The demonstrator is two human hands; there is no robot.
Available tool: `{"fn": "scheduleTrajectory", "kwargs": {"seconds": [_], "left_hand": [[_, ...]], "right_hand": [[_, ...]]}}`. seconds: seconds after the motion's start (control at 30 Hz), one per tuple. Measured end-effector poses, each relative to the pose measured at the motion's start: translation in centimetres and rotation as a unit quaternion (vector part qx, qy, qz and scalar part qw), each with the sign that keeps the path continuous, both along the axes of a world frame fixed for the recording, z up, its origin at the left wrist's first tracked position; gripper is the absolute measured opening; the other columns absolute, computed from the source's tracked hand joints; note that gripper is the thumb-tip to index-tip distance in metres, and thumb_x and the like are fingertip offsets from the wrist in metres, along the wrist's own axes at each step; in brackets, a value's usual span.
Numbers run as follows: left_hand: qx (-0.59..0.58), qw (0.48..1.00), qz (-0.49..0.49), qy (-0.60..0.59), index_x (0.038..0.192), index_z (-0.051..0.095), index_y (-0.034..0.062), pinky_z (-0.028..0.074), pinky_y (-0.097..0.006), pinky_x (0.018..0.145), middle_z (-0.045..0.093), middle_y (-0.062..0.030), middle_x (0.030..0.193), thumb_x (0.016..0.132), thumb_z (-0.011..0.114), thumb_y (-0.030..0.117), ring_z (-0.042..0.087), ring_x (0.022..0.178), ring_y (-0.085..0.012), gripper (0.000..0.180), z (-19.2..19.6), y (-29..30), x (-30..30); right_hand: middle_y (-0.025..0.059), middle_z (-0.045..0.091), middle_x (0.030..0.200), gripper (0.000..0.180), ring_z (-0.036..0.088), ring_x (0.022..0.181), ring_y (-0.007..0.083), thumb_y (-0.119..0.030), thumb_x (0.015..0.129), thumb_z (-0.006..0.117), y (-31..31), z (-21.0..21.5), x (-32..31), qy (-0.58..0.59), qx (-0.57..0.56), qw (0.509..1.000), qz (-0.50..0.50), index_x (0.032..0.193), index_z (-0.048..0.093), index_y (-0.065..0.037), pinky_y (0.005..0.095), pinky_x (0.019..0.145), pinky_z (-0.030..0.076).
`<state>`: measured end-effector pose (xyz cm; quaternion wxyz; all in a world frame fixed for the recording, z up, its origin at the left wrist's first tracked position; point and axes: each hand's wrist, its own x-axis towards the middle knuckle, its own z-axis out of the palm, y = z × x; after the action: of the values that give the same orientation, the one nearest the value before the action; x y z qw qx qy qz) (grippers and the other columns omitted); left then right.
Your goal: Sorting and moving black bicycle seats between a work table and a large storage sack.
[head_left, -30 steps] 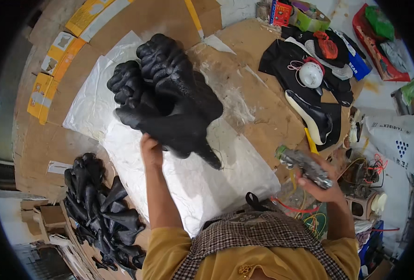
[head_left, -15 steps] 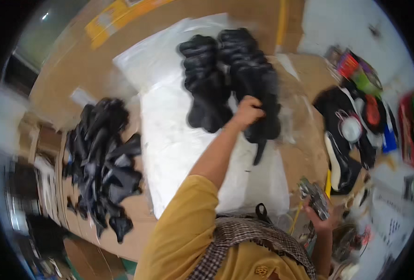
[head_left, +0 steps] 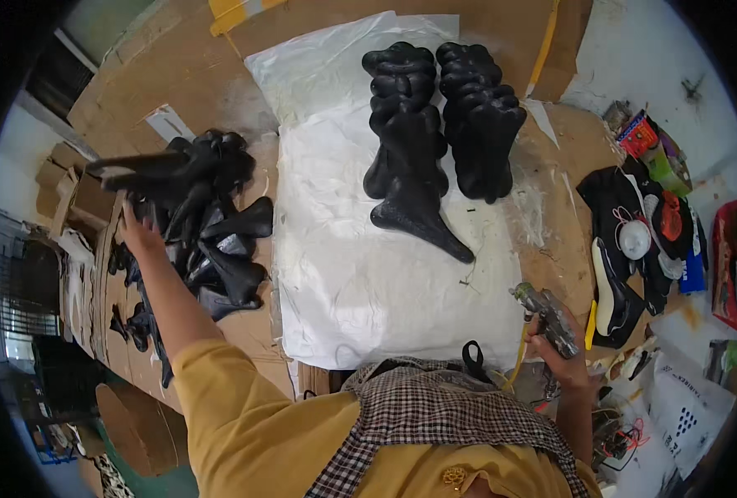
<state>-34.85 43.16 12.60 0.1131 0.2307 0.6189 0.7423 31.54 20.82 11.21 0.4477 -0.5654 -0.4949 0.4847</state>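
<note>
My left hand (head_left: 140,228) reaches out to the left and grips a black bicycle saddle (head_left: 140,170) lifted off a heap of black saddles (head_left: 219,224) on the cardboard-covered bench. My right hand (head_left: 559,353) is low at the right, closed around a grey spray gun (head_left: 547,315) that points up and left. Two rows of black saddles (head_left: 435,124) lie stacked on a white plastic sheet (head_left: 368,274) in the middle, apart from both hands. The nearest saddle's nose (head_left: 435,232) points toward the spray gun.
More black saddles (head_left: 136,315) lie at the bench's left edge. Cardboard boxes (head_left: 61,191) stand far left. A black cloth with a white mask (head_left: 634,241), coloured packets (head_left: 659,149) and a white bag (head_left: 688,407) crowd the right side. Yellow tape (head_left: 227,12) runs along the back.
My left hand let go of the stacked saddles on the white sheet, swung left to the heap and took hold of one saddle. My right hand kept the spray gun low at the right.
</note>
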Motion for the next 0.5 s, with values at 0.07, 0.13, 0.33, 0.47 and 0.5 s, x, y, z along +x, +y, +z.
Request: {"fn": "scheduleTrajectory", "kwargs": {"seconds": [0.07,0.13,0.33,0.47,0.5], "left_hand": [[0.015,0.992,-0.096,-0.074,0.100,0.053,0.0089,0.042,-0.028,0.062,0.057,-0.0054,0.088,0.078,0.064,0.034,0.053,0.077,-0.0165,0.035,-4.3,-1.0,-1.7],[-0.004,0.964,-0.224,-0.143,0.095,0.053,0.0073,0.042,-0.025,0.057,0.053,-0.0014,0.070,0.077,0.064,0.020,0.051,0.065,-0.0129,0.025,-11.5,0.1,3.9],[-0.240,0.805,-0.497,-0.217,0.129,0.039,0.0047,0.049,-0.030,0.067,0.044,-0.0126,0.127,0.069,0.058,-0.005,0.059,0.080,-0.0192,0.063,-23.5,1.5,30.1],[-0.215,0.798,-0.512,-0.234,0.109,0.050,0.0015,0.049,-0.026,0.056,0.055,-0.0102,0.094,0.069,0.061,-0.007,0.060,0.066,-0.0172,0.042,-22.3,1.9,34.9],[-0.242,0.795,-0.520,-0.197,0.101,0.053,0.0010,0.049,-0.025,0.053,0.056,-0.0080,0.082,0.070,0.063,-0.006,0.059,0.062,-0.0161,0.033,-21.4,2.4,34.9]], "right_hand": [[0.0014,0.058,0.085,0.054,0.054,0.076,0.0077,-0.004,0.074,0.065,0.0,-1.0,-0.4,-0.012,0.003,1.000,0.002,0.124,0.044,0.001,0.0226,0.072,0.046],[0.0013,0.059,0.085,0.054,0.054,0.078,0.0074,-0.004,0.075,0.065,0.5,-1.1,-1.0,-0.014,-0.013,1.000,-0.001,0.124,0.044,0.001,0.0226,0.072,0.046],[0.0017,0.060,0.087,0.054,0.055,0.080,0.0069,-0.004,0.075,0.065,1.9,-0.8,-2.8,-0.029,-0.023,0.999,0.010,0.124,0.044,0.001,0.0227,0.074,0.046],[0.0025,0.059,0.088,0.055,0.055,0.081,0.0078,-0.003,0.075,0.065,2.0,-1.2,-3.0,-0.024,-0.047,0.999,0.005,0.125,0.042,0.002,0.0234,0.075,0.046],[0.0025,0.059,0.088,0.055,0.055,0.081,0.0078,-0.003,0.075,0.065,2.2,-1.4,-3.1,-0.025,-0.046,0.999,0.001,0.125,0.042,0.002,0.0234,0.075,0.046]]}}
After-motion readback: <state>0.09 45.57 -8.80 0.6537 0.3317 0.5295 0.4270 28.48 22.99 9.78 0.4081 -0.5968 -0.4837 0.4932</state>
